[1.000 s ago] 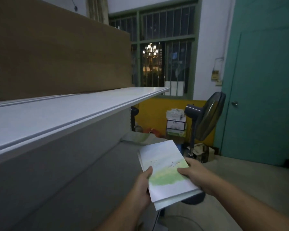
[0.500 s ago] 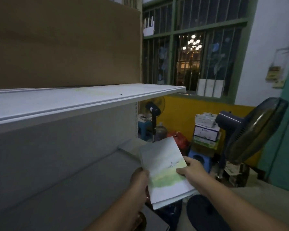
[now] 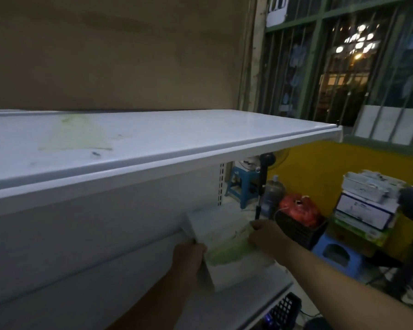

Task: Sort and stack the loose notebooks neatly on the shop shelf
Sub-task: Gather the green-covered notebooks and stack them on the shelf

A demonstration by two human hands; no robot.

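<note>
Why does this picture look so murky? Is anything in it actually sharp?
Head view: the room is dim, brightest at the lamps beyond the window; motion blur smears the notebooks, left hand and right hand; the upper shelf's front lip is crispest, with a pale sheen.

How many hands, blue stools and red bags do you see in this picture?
Hands: 2, the left hand and the right hand, both holding notebooks
Blue stools: 2
Red bags: 1
Total: 5
</note>
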